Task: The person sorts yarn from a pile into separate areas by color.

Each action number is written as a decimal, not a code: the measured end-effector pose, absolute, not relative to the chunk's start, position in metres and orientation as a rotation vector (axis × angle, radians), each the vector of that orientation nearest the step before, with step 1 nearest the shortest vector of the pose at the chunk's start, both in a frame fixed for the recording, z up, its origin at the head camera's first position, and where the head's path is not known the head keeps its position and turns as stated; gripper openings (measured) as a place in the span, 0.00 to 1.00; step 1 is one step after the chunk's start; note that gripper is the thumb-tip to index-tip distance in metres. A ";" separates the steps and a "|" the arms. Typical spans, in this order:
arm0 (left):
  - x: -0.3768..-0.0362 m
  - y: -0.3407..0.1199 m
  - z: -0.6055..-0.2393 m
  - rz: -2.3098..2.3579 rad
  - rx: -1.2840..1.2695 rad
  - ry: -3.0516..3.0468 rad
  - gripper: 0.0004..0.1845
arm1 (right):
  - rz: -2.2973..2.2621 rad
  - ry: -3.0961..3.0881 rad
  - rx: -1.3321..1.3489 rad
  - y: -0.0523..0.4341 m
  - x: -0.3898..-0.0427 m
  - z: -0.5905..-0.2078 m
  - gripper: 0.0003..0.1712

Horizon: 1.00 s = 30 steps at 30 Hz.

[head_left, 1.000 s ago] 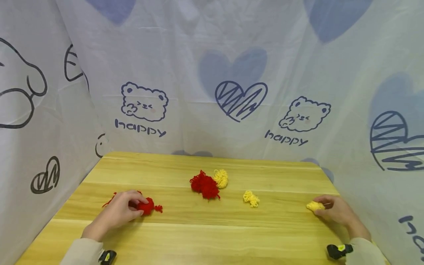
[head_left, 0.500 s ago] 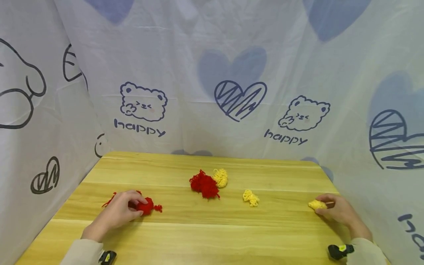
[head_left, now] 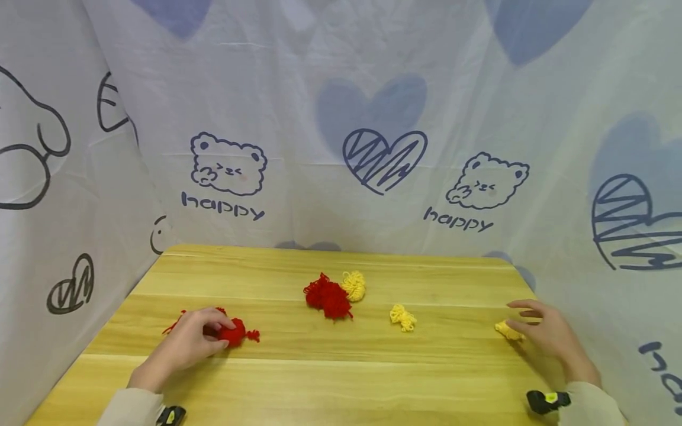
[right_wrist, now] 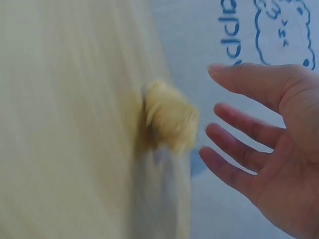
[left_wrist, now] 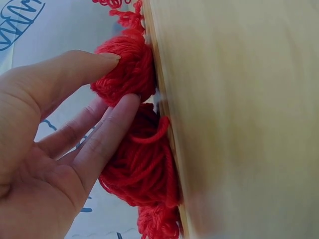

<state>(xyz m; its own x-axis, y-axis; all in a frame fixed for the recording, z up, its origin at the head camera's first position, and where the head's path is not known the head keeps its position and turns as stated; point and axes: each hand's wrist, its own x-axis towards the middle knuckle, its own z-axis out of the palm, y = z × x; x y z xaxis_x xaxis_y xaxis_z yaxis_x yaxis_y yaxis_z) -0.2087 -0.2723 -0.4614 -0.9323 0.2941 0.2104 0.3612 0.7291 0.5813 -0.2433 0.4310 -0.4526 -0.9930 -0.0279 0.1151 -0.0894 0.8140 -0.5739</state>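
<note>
My left hand (head_left: 189,340) pinches a small red yarn ball (head_left: 234,333) on the left of the table, thumb on one side and fingertips on the other. In the left wrist view a larger red yarn bundle (left_wrist: 142,169) lies right beside that ball (left_wrist: 127,69), partly behind the fingers. At the table's right, my right hand (head_left: 551,334) has its fingers spread, holding nothing. Just off its fingertips a small yellow yarn bundle (head_left: 506,329) lies on the wood, partly covered by the thumb in the head view. The right wrist view shows this yellow yarn (right_wrist: 172,117) blurred, apart from the hand (right_wrist: 284,144).
Mid-table, a red yarn clump (head_left: 328,297) sits against a yellow yarn ball (head_left: 354,286). Right of them lies a small knotted yellow yarn piece (head_left: 403,318). Printed cloth (head_left: 298,148) hangs behind and beside the wooden table (head_left: 341,384).
My right hand has let go of the yellow yarn bundle, its fingers spreading and lifting off. The left hand still pinches the red yarn ball in the same place.
</note>
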 end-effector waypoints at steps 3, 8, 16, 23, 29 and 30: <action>-0.208 -0.272 -0.461 -0.989 -0.516 -2.830 0.13 | 0.956 -2.874 0.154 0.420 -0.245 -0.445 0.28; -0.208 -0.272 -0.461 -1.009 -0.504 -2.840 0.12 | 1.022 -2.830 0.232 0.400 -0.250 -0.438 0.26; -0.208 -0.274 -0.463 -1.015 -0.489 -2.838 0.13 | 1.196 -2.803 0.385 0.365 -0.260 -0.435 0.22; -0.207 -0.274 -0.462 -1.016 -0.496 -2.830 0.13 | 1.303 -2.786 0.517 0.340 -0.265 -0.437 0.20; -0.207 -0.274 -0.462 -1.036 -0.495 -2.837 0.13 | 1.349 -2.811 0.587 0.321 -0.270 -0.447 0.22; -0.207 -0.274 -0.462 -1.038 -0.493 -2.839 0.13 | 1.363 -2.814 0.602 0.318 -0.271 -0.449 0.23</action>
